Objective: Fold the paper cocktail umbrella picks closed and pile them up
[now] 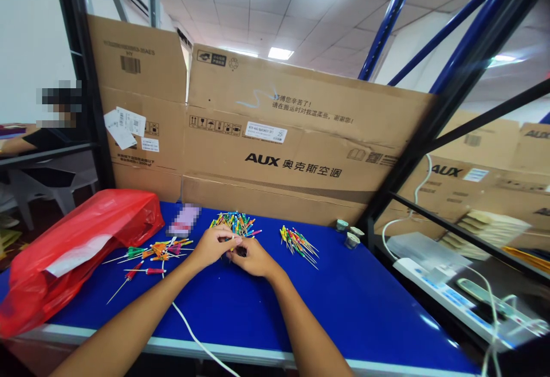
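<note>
Head view: we positioned left hand (216, 245) and right hand (254, 258) together at frame centre, fingers curled, any grip indiscernible; the coloured-stick pile (236, 220) lay just beyond, presumably for easy reach.

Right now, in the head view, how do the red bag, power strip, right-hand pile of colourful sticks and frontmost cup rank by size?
1. Red bag
2. Power strip
3. Pile of sticks
4. Frontmost cup
</note>
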Action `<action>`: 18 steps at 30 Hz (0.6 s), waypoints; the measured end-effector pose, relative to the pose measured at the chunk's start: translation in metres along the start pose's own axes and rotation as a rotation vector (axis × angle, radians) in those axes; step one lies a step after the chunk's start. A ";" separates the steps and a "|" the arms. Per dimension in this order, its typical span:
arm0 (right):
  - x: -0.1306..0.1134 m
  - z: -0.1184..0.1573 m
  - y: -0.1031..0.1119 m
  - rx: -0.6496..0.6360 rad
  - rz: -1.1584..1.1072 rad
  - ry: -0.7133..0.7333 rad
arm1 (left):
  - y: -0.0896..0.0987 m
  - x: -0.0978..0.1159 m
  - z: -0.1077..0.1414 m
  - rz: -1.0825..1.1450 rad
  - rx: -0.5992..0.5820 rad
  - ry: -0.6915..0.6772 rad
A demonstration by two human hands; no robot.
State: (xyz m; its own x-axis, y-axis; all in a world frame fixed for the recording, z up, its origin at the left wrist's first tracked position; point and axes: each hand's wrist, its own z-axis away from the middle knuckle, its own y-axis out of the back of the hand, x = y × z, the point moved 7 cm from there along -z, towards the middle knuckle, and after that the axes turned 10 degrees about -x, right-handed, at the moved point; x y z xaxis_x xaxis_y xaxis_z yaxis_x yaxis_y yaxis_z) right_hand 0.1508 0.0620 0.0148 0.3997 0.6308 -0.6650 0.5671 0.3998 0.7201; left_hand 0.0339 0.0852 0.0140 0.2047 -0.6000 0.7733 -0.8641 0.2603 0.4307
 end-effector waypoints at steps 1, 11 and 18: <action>-0.001 0.000 0.000 -0.001 -0.007 0.000 | 0.000 -0.001 0.000 0.002 -0.002 0.000; -0.007 0.002 0.008 0.057 -0.066 0.019 | 0.004 0.000 -0.001 0.072 0.045 0.014; -0.007 0.006 0.024 0.173 -0.099 -0.034 | 0.004 0.002 -0.002 0.142 0.065 -0.004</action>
State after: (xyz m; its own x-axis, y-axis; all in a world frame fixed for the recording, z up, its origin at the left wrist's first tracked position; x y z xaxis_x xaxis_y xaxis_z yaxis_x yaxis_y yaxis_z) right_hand 0.1661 0.0639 0.0356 0.3579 0.5704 -0.7393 0.7190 0.3367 0.6080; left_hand 0.0315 0.0865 0.0185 0.0769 -0.5639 0.8222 -0.9123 0.2930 0.2862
